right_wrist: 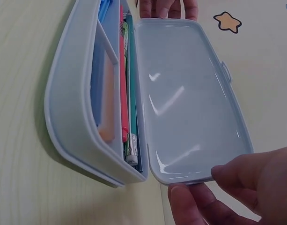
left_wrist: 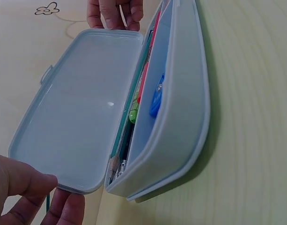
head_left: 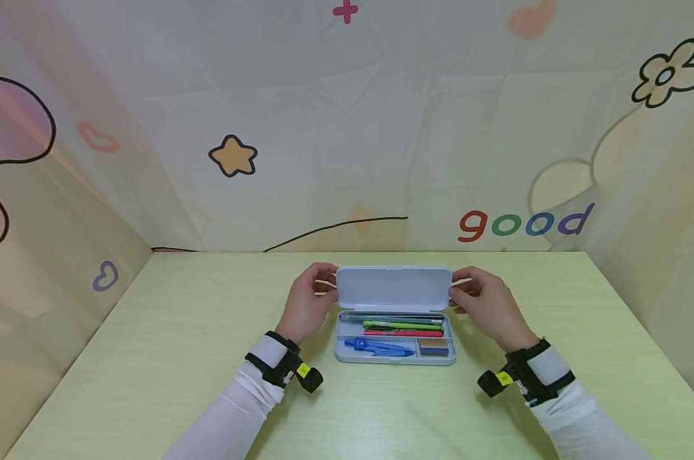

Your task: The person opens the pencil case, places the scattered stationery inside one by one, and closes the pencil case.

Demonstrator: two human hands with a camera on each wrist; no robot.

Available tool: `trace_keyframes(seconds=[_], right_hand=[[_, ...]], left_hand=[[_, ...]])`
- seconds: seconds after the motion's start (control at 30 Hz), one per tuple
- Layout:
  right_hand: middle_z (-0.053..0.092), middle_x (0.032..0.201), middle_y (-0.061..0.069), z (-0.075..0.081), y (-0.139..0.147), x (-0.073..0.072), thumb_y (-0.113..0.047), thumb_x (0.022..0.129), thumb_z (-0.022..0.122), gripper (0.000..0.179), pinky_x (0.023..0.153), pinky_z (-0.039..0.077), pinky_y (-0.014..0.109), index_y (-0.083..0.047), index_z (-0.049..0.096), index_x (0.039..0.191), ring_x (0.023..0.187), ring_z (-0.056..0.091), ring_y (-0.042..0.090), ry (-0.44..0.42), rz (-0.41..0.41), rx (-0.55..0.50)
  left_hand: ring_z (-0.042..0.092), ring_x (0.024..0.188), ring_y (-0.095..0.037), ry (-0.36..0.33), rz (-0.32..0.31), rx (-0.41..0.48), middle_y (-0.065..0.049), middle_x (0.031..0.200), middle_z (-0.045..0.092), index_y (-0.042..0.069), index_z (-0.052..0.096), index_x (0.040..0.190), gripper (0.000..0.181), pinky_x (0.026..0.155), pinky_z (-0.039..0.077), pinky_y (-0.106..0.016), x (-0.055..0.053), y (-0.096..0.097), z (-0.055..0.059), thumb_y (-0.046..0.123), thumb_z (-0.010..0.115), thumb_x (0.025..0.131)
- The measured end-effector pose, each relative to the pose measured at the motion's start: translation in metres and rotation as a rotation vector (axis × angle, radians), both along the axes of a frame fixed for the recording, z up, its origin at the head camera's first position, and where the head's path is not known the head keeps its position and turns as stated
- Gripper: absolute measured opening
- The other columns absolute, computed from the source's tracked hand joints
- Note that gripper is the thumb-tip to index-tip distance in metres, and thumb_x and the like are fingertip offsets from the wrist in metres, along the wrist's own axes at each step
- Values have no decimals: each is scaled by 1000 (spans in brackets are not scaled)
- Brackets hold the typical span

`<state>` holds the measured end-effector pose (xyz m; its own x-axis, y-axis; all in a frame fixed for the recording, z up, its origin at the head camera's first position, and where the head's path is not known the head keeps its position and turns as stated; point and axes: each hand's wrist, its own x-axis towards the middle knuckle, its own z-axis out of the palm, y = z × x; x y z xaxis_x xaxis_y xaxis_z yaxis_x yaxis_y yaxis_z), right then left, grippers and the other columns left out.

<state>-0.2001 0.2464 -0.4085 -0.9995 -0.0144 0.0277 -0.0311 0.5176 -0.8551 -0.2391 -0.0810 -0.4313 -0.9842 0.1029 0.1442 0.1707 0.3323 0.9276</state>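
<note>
A pale blue pencil case (head_left: 395, 360) lies on the table with its lid (head_left: 392, 287) raised at the hinge. My left hand (head_left: 311, 300) pinches the lid's left end between thumb and fingers; my right hand (head_left: 489, 303) does the same at the right end. In the case's back compartment are a green pen (head_left: 404, 326), a red pen (head_left: 404, 333) and a teal pencil (right_wrist: 131, 70) with an eraser tip. The front holds a blue compass (head_left: 381, 348) on the left. An orange-and-blue eraser (head_left: 433, 347) fills the small right compartment.
The light wood-look table (head_left: 209, 358) ends at a printed cloth backdrop (head_left: 301, 128) behind the case, and cloth also rises at both sides. Each wrist wears a strapped black camera (head_left: 310, 378).
</note>
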Motion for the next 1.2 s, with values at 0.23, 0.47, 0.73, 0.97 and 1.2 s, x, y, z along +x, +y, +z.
trace_keyframes(seconds=[0.23,0.47,0.73,0.97,1.2], right_hand=[[70,115,22,3,0,4,-22,109,62,34,88,62,41,0,60,135,93,74,32,-16,-15,25],[73,115,19,5,-2,7,-45,107,64,51,91,62,46,-1,63,133,95,76,30,-15,-17,32],[73,116,18,6,-1,13,-55,105,62,59,88,62,40,-2,66,130,97,75,28,3,-10,16],[73,117,17,6,-1,18,-56,106,59,60,84,62,33,-2,67,128,98,74,28,15,-7,29],[73,117,16,6,-1,24,-55,106,59,58,87,62,36,-2,68,128,101,72,28,15,0,29]], left_hand=[[64,105,-27,12,-2,19,-10,118,66,8,64,131,29,91,58,-39,1,-1,-4,5,68,103],[64,105,-28,-7,-13,80,-11,122,64,8,66,128,26,93,61,-42,8,-1,1,22,67,107],[64,106,-26,-38,-4,65,-8,120,67,10,67,125,23,95,59,-42,13,-1,5,25,66,108],[64,107,-27,-39,-16,44,-7,119,67,10,68,124,22,95,58,-39,17,-1,6,26,66,108],[67,106,-25,-18,-24,19,-5,115,69,11,69,120,24,95,56,-42,21,-3,5,31,65,108]])
